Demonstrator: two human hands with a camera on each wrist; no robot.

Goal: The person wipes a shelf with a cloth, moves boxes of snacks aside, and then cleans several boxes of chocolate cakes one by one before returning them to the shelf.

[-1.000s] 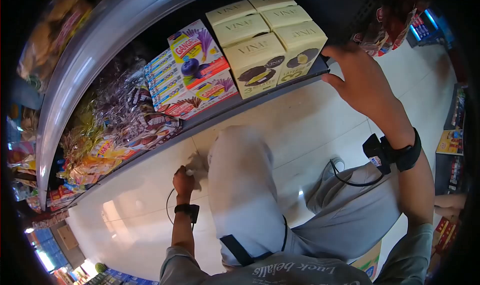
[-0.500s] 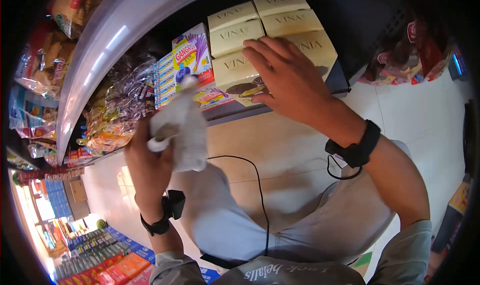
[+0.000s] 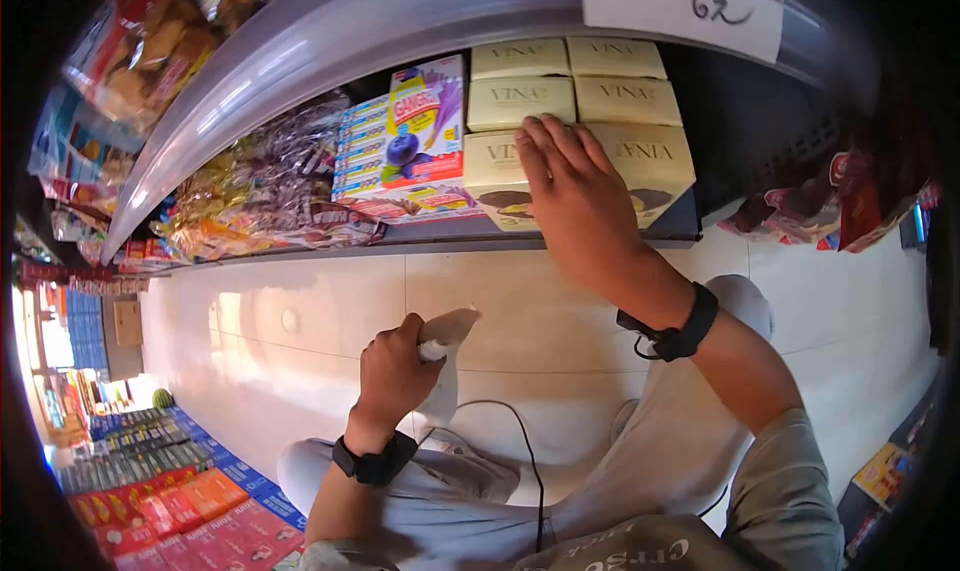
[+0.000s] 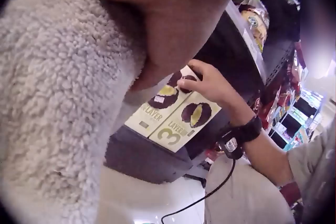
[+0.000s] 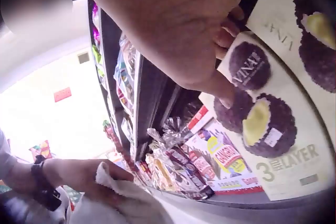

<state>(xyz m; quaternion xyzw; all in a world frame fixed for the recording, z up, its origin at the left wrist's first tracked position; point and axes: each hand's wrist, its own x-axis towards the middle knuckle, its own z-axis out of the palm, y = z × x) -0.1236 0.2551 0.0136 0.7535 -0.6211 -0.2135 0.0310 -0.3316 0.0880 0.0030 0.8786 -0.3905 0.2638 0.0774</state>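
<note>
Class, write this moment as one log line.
left hand: grips fluffy white cloth | right hand: touches cream cardboard VINA box | box: on dark grey shelf | nearby: white cardboard box with blueberry print

Shelf: a dark grey board is shown, its front edge seen just below the VINA 3 LAYER boxes.
Cream cartons: the VINA 3 LAYER boxes are set two abreast, three rows being seen.
Blueberry stick cartons: stacked immediately left of the VINA 3 LAYER boxes.
Clear-wrapped snack packets: heaped farther left of the VINA 3 LAYER boxes.
</note>
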